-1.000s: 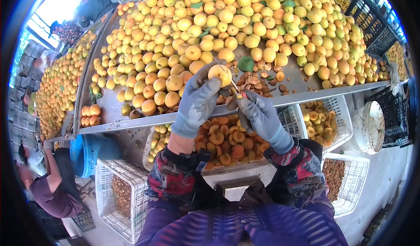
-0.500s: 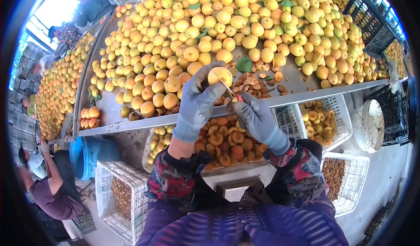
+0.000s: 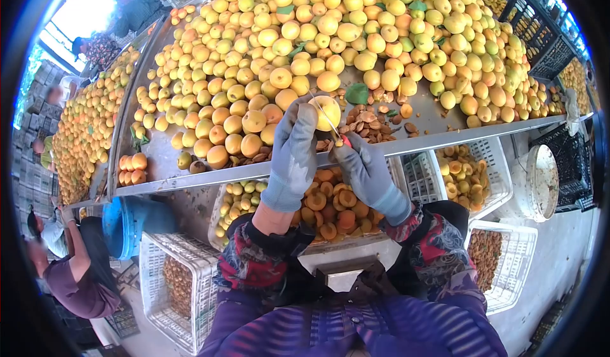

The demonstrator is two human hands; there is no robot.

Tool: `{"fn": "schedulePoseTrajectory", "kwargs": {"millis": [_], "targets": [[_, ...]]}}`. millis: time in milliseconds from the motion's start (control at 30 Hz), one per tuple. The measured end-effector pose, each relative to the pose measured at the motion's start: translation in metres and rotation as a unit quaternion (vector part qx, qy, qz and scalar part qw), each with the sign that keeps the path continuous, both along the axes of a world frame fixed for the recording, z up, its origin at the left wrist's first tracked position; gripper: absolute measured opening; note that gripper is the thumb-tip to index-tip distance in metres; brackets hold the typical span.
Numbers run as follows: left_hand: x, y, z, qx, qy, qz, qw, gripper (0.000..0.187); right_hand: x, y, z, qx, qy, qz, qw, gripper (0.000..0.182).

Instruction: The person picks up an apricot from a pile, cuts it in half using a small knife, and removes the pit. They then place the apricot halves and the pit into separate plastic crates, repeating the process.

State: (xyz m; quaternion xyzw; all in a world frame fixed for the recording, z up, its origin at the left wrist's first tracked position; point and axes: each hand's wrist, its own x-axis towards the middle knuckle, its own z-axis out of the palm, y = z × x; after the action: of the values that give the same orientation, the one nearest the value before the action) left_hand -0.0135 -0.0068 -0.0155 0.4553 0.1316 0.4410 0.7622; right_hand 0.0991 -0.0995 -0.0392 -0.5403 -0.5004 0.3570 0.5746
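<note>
My left hand (image 3: 291, 160), in a grey work glove, grips a yellow apricot (image 3: 326, 112) just above the table's front edge. In my gloved right hand (image 3: 367, 171) is a small knife (image 3: 345, 141) with a red handle, its thin blade lying across the apricot. Behind the hands, pits (image 3: 367, 123) are scattered on the metal table (image 3: 190, 181) next to a green leaf (image 3: 357, 94). Beneath them, a crate holds many apricot halves (image 3: 343, 198).
A large heap of apricots (image 3: 267, 58) covers the table. White crates (image 3: 181, 293) of pits stand low on both sides, near a blue barrel (image 3: 130, 227) and a white bucket (image 3: 542, 182). Another person (image 3: 79, 281) sits at the far left.
The apricot has shifted slightly right and down. My left hand has turned more upright around it, and the blade still crosses the fruit.
</note>
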Motion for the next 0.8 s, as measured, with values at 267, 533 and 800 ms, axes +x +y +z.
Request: {"fn": "schedulePoseTrajectory", "kwargs": {"millis": [267, 533, 800], "targets": [[0.005, -0.003, 0.008, 0.097, 0.048, 0.040, 0.993, 0.042, 0.001, 0.003, -0.005, 0.025, -0.002, -0.036, 0.999, 0.029], [0.002, 0.008, -0.001, -0.057, -0.003, -0.003, 0.998, 0.043, -0.001, 0.000, 0.002, 0.009, -0.071, -0.045, 0.996, 0.028], [0.009, 0.009, -0.005, 0.084, 0.000, 0.093, 0.992, 0.043, -0.002, 0.004, -0.005, 0.021, -0.048, -0.037, 0.998, 0.029]]}}
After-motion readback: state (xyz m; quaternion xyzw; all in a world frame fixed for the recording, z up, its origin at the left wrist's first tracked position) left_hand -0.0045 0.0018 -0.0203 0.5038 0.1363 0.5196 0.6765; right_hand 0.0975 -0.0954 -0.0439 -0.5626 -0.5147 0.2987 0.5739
